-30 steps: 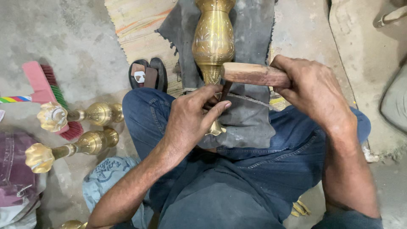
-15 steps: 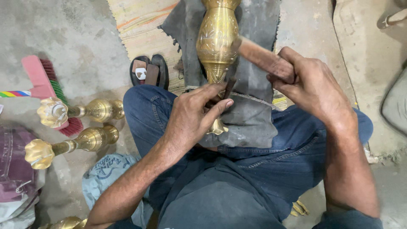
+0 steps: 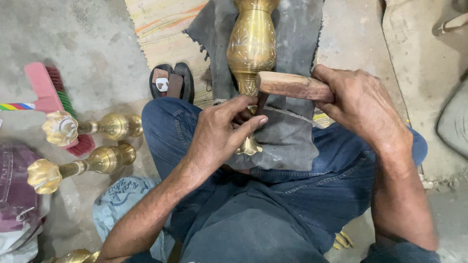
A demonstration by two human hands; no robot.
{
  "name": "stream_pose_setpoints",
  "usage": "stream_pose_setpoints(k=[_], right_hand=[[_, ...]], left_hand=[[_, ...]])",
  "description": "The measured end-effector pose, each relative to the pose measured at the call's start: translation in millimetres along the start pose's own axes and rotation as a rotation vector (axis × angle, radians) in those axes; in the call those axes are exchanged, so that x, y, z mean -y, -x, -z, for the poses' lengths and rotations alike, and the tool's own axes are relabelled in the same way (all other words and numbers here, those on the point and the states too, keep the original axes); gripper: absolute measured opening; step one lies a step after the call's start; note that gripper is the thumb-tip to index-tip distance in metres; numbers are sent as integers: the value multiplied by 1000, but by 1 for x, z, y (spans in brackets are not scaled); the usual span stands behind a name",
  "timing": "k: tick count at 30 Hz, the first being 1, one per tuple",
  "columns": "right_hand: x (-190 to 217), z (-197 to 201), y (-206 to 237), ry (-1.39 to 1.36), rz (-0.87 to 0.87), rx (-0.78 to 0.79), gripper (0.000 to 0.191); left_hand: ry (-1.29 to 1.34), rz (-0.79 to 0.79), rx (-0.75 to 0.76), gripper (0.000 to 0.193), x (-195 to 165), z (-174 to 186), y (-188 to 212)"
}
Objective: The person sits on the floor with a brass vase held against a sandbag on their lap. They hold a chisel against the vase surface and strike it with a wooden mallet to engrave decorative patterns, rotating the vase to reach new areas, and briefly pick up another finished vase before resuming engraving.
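Observation:
A tall engraved brass vase (image 3: 251, 46) lies on a grey cloth (image 3: 287, 136) over my lap, its narrow neck toward me. My left hand (image 3: 222, 134) pinches a thin dark tool against the vase's neck; the tool is mostly hidden by the fingers. My right hand (image 3: 363, 104) grips a wooden handle (image 3: 292, 86) held level, its end just over the neck of the vase. I sit on the floor in dark jeans.
Two brass pieces with flower-shaped tops (image 3: 61, 127) (image 3: 46, 175) lie on the concrete floor at left, beside a pink brush (image 3: 46, 92). A pair of dark sandals (image 3: 170, 83) sits on a striped mat (image 3: 165, 24). A blue bag (image 3: 122, 199) and purple cloth (image 3: 14, 195) lie at lower left.
The wooden handle tilted upward half a second ago and has come back down to level over the vase's neck. My left hand stays on the neck.

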State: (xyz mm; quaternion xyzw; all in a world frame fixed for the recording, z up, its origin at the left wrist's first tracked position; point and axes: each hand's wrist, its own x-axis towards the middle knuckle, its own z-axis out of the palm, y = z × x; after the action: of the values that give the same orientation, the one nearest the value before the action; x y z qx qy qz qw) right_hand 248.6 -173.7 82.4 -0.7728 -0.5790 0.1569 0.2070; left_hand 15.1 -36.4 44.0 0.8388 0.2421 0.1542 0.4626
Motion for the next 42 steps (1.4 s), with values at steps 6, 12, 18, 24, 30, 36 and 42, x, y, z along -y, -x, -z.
stream_pose_setpoints(k=[6,12,18,24,30,36,42], right_hand=[[3,-2,-4,-18,-20,-20,33],[8,1,-8,-24,16,-25,39],[11,2,-6,54,-31,-11,31],[9,3,-10,46,-4,15,33],[13,2,-8,84,-34,-10,29],[13,4,-13,67,19,5,30],[18,5,-11,94,4,-6,31]], left_hand=[[3,-67,-20,38,1,3,1],[45,75,11,36,-1,3,0],[80,-61,-27,34,0,6,2],[106,92,-7,38,1,3,3],[95,-68,-41,35,5,6,4],[131,105,0,38,6,4,4],[117,-9,-42,36,8,6,6]])
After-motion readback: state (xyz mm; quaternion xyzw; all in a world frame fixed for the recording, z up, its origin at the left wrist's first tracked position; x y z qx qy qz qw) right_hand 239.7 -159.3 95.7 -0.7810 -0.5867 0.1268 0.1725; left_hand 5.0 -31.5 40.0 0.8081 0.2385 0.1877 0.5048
